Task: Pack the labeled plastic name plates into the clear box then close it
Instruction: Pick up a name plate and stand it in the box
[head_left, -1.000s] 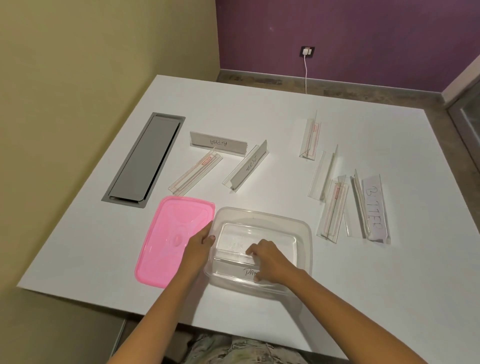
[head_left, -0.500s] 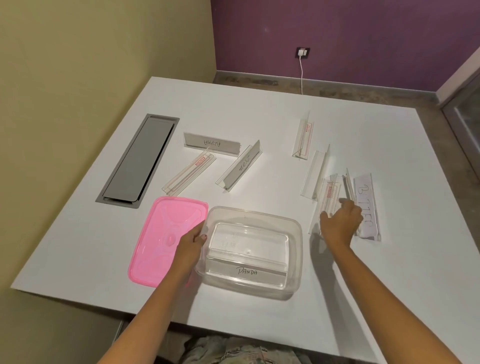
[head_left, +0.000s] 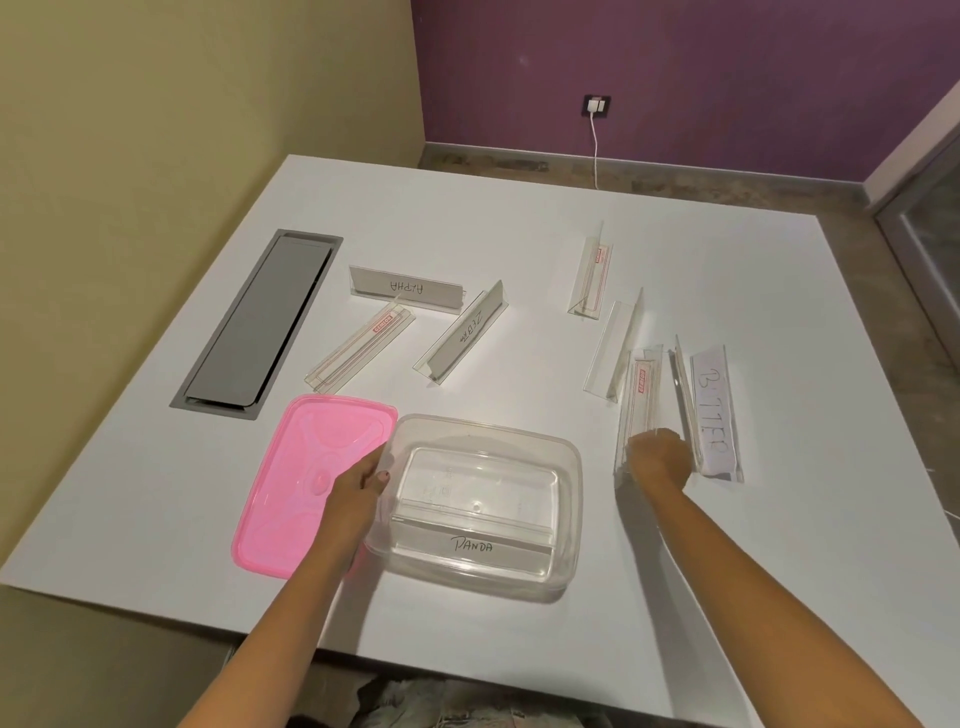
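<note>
Two hands work near the bench (head_left: 519, 208) front edge: left hand (head_left: 358, 480) grips the clear box (head_left: 566, 467) rim, right hand (head_left: 660, 460) closes on a red-striped name plate (head_left: 640, 395).

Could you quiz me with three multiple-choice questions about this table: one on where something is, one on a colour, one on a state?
1. Where is the clear plastic name plate marked PANDA?
A. Inside the clear plastic box
B. On the lid
C. By the wall socket

2. What colour is the flat plastic lid?
A. Blue
B. Pink
C. Green

3. Is the box open or closed?
A. Closed
B. Open
C. Upside down

Answers: 1 A, the plate lies within the box walls. 2 B, the lid beside the box is pink. 3 B, the lid lies on the white table, and the left hand grips the rim.
</note>
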